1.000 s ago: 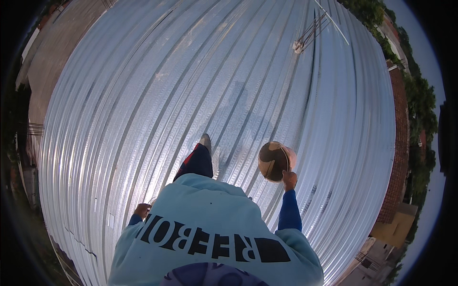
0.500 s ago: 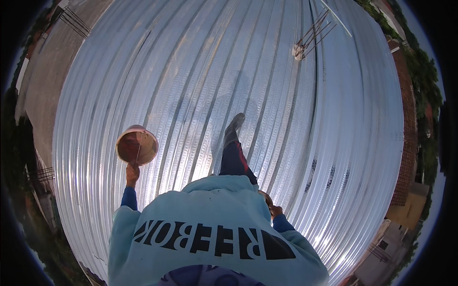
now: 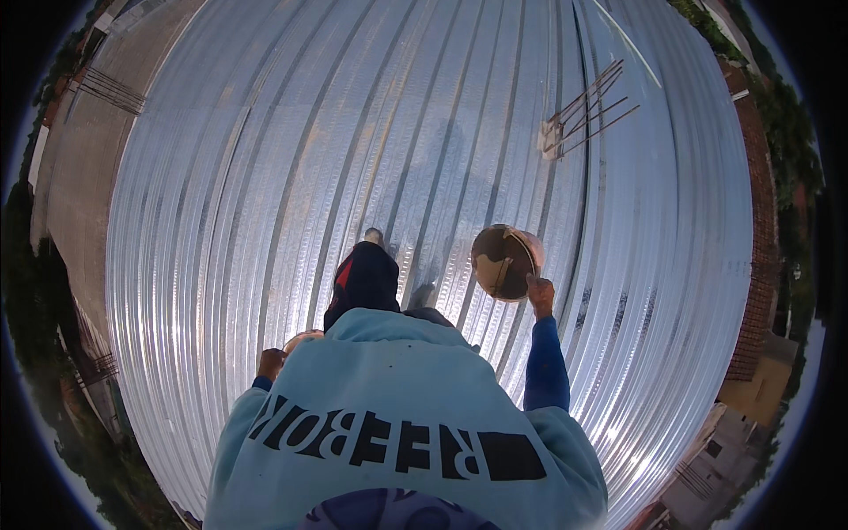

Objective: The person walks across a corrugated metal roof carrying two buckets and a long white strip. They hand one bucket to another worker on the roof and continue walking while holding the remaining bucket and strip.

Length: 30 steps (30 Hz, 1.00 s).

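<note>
Nearest, left hand (image 3: 271,363) low by light-blue shirt (image 3: 397,415), finger state indiscernible. Right hand (image 3: 539,294) raised, fingers clamped on brown bucket (image 3: 503,261) rim, held clear of stride. Beyond, corrugated metal roof (image 3: 265,177), bundled rods (image 3: 587,110).

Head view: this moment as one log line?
right hand: grips round brown pan, raised | left hand: low beside tan rim | underfoot: corrugated metal roof

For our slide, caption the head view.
Person on corrugated metal roof, right hand swinging a brown bucket, left hand low.
</note>
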### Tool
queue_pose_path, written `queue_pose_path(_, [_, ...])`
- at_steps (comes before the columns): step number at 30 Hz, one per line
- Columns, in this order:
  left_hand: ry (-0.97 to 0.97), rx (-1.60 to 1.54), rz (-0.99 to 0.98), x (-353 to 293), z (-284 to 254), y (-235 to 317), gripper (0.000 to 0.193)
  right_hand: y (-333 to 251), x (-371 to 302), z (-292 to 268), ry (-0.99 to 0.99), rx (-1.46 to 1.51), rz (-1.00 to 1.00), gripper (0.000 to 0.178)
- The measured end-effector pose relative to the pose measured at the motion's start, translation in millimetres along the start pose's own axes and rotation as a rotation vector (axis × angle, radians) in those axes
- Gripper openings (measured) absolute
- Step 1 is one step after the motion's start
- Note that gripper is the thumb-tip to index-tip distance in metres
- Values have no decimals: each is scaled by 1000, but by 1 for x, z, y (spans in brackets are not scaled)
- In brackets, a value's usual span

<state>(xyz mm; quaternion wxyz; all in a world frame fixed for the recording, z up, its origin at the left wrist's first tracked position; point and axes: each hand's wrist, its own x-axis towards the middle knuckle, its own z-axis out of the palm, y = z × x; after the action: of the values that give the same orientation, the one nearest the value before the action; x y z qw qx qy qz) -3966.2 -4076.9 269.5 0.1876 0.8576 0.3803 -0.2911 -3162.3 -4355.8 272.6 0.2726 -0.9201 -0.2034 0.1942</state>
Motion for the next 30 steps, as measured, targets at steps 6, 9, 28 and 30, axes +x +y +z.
queue_pose_path(6, [-34,-259,-100,149,-80,-14,23,-132,191,-43,50,154,20,56])
queue_pose_path(9, [-279,-1251,-694,251,-173,1,19,-140,227,-50,79,307,178,55])
queue_pose_path(28, [593,-489,-25,814,-838,67,24,-240,441,56,25,911,1354,31])
queue_pose_path(30, [565,-488,-35,868,-840,84,24,-238,533,49,20,909,1293,31])
